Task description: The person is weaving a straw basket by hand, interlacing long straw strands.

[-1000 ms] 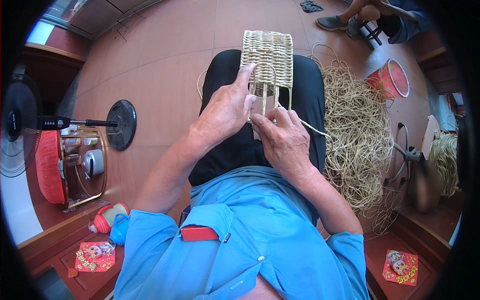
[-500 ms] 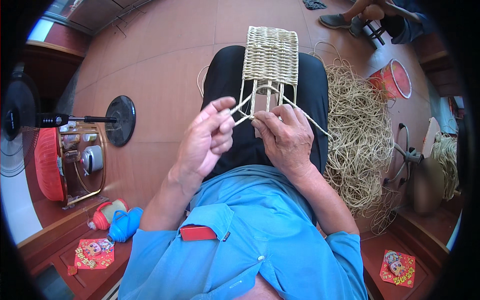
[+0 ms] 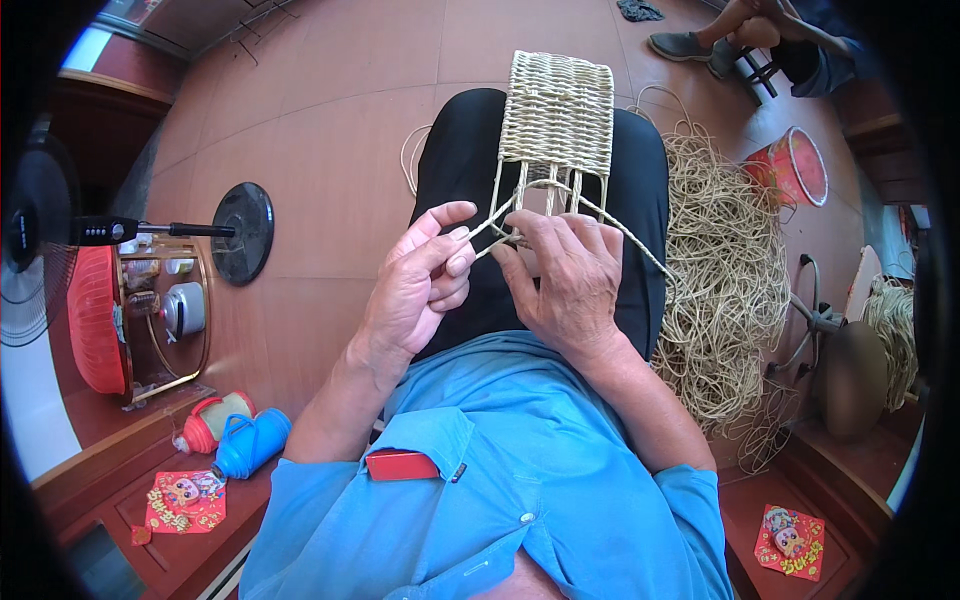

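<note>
A woven cord panel point(image 3: 557, 112) in pale straw colour lies over my dark-trousered thighs, its dense weave at the far end and bare lengthwise strands at the near end. My left hand point(image 3: 425, 272) pinches a twisted cord point(image 3: 482, 228) between thumb and forefinger, left of the strands. That cord runs in a loop across the strands and trails off to the right. My right hand point(image 3: 570, 275) is curled over the near end of the strands, thumb and forefinger gripping about the cord there; its fingertips partly hide what they hold.
A big heap of loose cord point(image 3: 715, 290) lies on the floor to my right, beside a red bucket point(image 3: 793, 168). Leftward stand a fan point(image 3: 105, 232), a rack with a pot point(image 3: 184, 311) and a blue flask point(image 3: 250, 445). Another person's shoes point(image 3: 680, 46) show at far right.
My right hand has shifted, its thumb now apart from the forefinger at the strands. The left hand still pinches the cord. The whole view has moved slightly.
</note>
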The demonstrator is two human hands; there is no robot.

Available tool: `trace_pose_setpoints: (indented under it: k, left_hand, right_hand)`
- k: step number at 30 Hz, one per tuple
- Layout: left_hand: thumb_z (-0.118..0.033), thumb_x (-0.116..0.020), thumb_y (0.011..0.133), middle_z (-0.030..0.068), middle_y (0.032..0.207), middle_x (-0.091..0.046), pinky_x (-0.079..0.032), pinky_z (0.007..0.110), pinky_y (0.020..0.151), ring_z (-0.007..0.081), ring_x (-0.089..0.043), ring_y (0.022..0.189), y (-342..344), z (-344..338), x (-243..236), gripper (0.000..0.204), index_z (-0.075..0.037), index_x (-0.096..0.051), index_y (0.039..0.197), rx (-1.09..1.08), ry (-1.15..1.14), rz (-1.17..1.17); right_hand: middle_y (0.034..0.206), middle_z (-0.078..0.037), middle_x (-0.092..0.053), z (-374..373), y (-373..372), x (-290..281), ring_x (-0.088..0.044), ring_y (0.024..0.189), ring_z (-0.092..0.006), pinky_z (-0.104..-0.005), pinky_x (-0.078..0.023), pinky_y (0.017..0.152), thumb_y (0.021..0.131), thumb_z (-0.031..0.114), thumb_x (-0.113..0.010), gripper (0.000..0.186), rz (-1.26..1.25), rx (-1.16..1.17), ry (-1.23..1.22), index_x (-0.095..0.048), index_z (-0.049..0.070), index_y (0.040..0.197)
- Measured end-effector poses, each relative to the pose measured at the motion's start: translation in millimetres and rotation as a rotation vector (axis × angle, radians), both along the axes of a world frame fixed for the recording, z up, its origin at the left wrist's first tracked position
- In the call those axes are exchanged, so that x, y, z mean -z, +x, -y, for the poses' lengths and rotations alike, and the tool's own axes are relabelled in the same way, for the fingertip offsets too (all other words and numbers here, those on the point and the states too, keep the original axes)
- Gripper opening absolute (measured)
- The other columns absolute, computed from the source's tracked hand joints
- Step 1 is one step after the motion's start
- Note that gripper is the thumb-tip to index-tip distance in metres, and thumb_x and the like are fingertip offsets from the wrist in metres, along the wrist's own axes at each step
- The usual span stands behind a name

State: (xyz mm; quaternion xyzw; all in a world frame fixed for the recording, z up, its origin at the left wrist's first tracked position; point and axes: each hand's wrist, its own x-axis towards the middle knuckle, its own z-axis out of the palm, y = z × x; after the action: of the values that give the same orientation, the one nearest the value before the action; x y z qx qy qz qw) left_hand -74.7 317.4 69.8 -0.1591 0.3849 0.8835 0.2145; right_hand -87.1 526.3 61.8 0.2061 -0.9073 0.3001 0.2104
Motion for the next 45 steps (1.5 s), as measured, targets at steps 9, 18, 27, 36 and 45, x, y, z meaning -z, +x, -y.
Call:
trace_pose_setpoints:
  k: [9, 18, 27, 36, 45]
  left_hand:
    - [-0.030, -0.067, 0.114, -0.0097, 0.065, -0.044, -0.029, 0.024, 0.052, 0.0038, -0.034, 0.052, -13.2, 93.1, 19.8, 0.034, -0.007, -0.066, 0.139, -0.277, -0.224, 0.086]
    - [-0.034, -0.069, 0.108, -0.0050, 0.062, -0.053, -0.034, 0.030, 0.055, 0.0112, -0.042, 0.051, 129.0, 527.4, 89.5, 0.019, -0.021, -0.074, 0.121, -0.872, -0.851, 0.609]
    - [-0.021, -0.070, 0.111, 0.0094, 0.125, -0.074, -0.058, 0.034, 0.100, 0.0179, -0.071, 0.111, -39.3, 106.7, 13.9, 0.033, -0.003, -0.072, 0.139, 0.077, -1.241, -0.532]
    - [-0.021, -0.072, 0.112, -0.0031, 0.083, -0.064, -0.048, 0.030, 0.071, 0.0083, -0.058, 0.080, -37.1, 124.2, 36.6, 0.022, -0.004, -0.077, 0.099, 0.151, -1.340, -0.471]
    - [-0.037, -0.069, 0.109, 0.0210, 0.125, -0.081, -0.054, 0.041, 0.111, 0.0302, -0.075, 0.126, -16.5, 423.9, 88.7, 0.049, 0.002, -0.075, 0.139, -0.027, -2.177, -0.170]
  right_hand:
    - [0.072, 0.004, -0.062, 7.0, -15.9, 1.6, -0.063, 0.083, -0.0209, -0.0421, -0.041, 0.087, 0.086, 0.024, -0.089, 0.029, 0.116, 0.076, -0.120, -0.067, 0.018, 0.104]
    - [0.078, 0.003, -0.064, -3.0, -11.1, 11.0, -0.063, 0.084, -0.0215, -0.0421, -0.042, 0.089, 0.087, 0.022, -0.090, 0.032, 0.102, 0.042, -0.185, -0.064, 0.017, 0.104]
    - [0.077, 0.005, -0.065, -0.5, -10.1, 14.8, -0.064, 0.083, -0.0188, -0.0410, -0.042, 0.086, 0.089, 0.023, -0.091, 0.029, 0.074, 0.021, -0.167, -0.065, 0.016, 0.101]
    - [0.076, 0.004, -0.064, -9.4, -11.6, 12.7, -0.063, 0.081, -0.0187, -0.0398, -0.042, 0.083, 0.087, 0.023, -0.091, 0.030, 0.050, 0.047, -0.167, -0.064, 0.016, 0.096]
    - [0.076, 0.004, -0.063, -2.1, -15.9, 18.3, -0.063, 0.082, -0.0206, -0.0413, -0.043, 0.083, 0.087, 0.025, -0.091, 0.030, 0.041, -0.019, -0.199, -0.064, 0.017, 0.096]
